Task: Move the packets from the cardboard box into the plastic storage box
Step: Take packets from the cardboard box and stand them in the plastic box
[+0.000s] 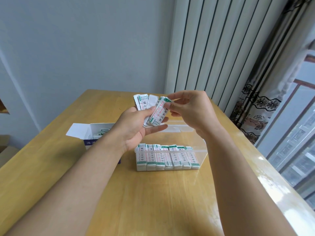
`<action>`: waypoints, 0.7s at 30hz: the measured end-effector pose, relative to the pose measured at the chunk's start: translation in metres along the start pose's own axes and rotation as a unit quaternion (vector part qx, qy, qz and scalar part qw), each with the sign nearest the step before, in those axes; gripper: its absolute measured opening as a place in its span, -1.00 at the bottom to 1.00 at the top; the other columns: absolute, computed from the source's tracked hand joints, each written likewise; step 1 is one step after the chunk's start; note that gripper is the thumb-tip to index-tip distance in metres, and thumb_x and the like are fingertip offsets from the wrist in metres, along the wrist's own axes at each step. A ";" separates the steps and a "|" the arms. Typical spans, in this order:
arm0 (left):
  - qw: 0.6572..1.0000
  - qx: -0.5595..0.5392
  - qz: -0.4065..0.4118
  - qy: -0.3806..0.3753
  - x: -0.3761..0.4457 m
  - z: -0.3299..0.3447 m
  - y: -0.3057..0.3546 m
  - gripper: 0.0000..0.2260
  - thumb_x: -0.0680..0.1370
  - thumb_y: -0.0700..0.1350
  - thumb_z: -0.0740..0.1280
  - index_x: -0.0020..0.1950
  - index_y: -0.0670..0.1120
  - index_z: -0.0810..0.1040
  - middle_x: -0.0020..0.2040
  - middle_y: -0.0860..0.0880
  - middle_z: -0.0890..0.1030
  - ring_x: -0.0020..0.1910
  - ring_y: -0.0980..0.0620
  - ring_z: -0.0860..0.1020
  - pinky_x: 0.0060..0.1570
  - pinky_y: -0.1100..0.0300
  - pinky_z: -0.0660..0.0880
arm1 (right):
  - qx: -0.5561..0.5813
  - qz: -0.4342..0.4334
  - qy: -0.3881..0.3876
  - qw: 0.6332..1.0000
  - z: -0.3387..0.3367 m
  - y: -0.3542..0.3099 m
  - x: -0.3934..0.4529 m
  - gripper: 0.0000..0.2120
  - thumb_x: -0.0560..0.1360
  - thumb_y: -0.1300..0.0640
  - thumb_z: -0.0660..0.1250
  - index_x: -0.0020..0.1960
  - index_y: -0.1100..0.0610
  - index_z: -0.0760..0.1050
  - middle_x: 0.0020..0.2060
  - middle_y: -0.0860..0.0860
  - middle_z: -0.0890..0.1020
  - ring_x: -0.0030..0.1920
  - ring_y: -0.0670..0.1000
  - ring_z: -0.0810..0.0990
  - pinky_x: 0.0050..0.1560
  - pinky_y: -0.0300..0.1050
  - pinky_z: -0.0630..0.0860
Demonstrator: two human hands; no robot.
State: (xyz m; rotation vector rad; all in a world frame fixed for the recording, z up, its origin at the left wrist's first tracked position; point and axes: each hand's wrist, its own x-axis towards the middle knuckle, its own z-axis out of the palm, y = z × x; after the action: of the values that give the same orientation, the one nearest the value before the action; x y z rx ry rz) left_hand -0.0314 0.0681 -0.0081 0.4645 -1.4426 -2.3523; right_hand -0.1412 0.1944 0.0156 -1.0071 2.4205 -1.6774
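Observation:
My left hand [136,126] holds a fanned bunch of white packets [148,103] with green bands and red print, raised above the table. My right hand [189,109] pinches the top end of the rightmost packet [159,114] in that fan. Below them stands the clear plastic storage box [201,150], with a row of several packets [167,157] stacked along its near side. The white and blue cardboard box [88,132] sits open to the left, partly behind my left forearm, with more packets showing inside.
Everything rests on a wooden table [153,193]. A ribbed white radiator [213,48] and a patterned curtain [259,108] stand behind the table at the right, beside a window. A grey wall is at the back left.

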 end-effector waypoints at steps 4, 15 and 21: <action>1.000 0.012 0.006 0.003 0.002 -0.002 0.000 -0.77 0.65 -0.24 0.29 0.31 -0.19 0.55 0.08 -0.21 0.71 0.01 -0.18 0.72 -0.22 0.01 0.68 | 0.023 0.004 -0.021 1.000 0.001 -0.001 0.000 -0.83 0.46 0.14 0.56 0.04 0.12 0.70 -0.24 -0.02 0.76 -0.21 0.02 0.75 -0.08 0.01 0.71; 1.000 0.008 -0.001 0.020 -0.001 -0.001 0.002 -0.83 0.65 -0.27 0.29 0.23 -0.22 0.56 0.09 -0.25 0.70 0.03 -0.21 0.71 -0.22 -0.01 0.69 | 0.128 0.024 -0.048 0.990 -0.002 -0.004 -0.003 -0.80 0.49 0.31 0.49 0.10 0.23 0.65 -0.20 0.08 0.75 -0.16 0.04 0.77 -0.05 -0.06 0.70; 1.000 0.016 -0.006 0.009 -0.003 0.000 0.002 -0.85 0.66 -0.25 0.28 0.19 -0.23 0.57 0.09 -0.26 0.70 0.03 -0.22 0.71 -0.17 -0.01 0.70 | 0.105 0.017 -0.059 0.993 0.001 -0.003 -0.004 -0.94 0.51 0.31 0.48 -0.08 0.18 0.66 -0.21 0.06 0.75 -0.15 0.04 0.76 -0.03 -0.06 0.70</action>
State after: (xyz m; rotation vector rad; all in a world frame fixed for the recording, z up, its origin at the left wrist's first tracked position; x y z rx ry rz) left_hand -0.0287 0.0689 -0.0064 0.5027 -1.4740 -2.3315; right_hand -0.1361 0.1954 0.0168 -0.9970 2.1251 -1.7615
